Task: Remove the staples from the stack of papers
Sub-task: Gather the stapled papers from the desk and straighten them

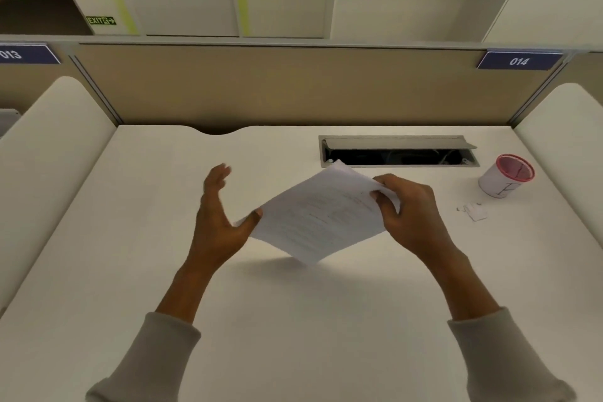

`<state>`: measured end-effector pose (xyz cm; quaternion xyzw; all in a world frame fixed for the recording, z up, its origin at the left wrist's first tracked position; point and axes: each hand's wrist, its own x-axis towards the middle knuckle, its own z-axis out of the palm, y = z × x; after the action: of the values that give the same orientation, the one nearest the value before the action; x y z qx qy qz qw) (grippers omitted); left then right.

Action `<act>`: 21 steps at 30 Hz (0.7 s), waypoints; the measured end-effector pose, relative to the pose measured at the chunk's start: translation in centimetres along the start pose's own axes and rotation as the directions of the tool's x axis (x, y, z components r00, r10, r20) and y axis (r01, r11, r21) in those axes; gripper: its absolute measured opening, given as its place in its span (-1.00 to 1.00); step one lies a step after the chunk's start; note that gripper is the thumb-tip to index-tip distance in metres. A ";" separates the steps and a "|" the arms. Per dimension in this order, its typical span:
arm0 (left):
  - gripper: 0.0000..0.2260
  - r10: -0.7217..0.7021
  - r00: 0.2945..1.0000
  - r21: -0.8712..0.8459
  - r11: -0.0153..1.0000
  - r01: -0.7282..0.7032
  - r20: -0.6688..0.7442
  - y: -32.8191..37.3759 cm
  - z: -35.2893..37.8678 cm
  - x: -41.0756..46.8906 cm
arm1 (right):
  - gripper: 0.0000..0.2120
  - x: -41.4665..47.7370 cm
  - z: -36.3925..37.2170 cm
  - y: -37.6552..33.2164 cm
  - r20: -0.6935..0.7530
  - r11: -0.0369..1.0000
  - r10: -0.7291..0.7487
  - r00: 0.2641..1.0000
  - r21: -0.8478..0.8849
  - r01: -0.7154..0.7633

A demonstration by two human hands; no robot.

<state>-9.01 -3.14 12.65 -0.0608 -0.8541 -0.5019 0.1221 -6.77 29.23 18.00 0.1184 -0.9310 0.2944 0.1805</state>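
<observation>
We find the desk (pixel 293 320) bare but for a few items. The stack of papers (pixel 319 212) is held above the desk, tilted, near the cable slot (pixel 398 151). Our right hand (pixel 414 215) is closed on the stack's right corner, thumb on top. Our left hand (pixel 217 222) is spread open, with only its thumb touching the stack's left corner. A cup (pixel 504 177) stands right of the stack, with paper scraps (pixel 474 210) beside it. No staple is discernible. We advise steadying the stack with the left hand before prying at the bound corner.
</observation>
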 end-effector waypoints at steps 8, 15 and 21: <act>-0.69 0.164 0.924 -0.049 0.986 -0.157 0.344 4.8 2.1 1.1 | -0.83 1.5 -1.3 -3.7 0.134 0.975 -0.145 0.980 -0.149 0.165; -0.92 -0.012 0.954 -0.122 0.991 0.051 0.299 2.2 2.6 -0.5 | -0.75 1.2 -3.5 -2.0 -0.070 0.993 -0.039 0.997 0.106 0.047; -0.89 -0.136 0.949 -0.311 0.923 0.225 0.283 2.1 2.7 -2.0 | -0.42 -2.3 1.8 1.5 0.355 0.556 0.252 0.900 0.708 -0.435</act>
<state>-7.00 0.27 12.57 -0.0658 -0.7652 -0.6385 -0.0486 -5.63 29.63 14.95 0.0298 -0.7316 0.6793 -0.0497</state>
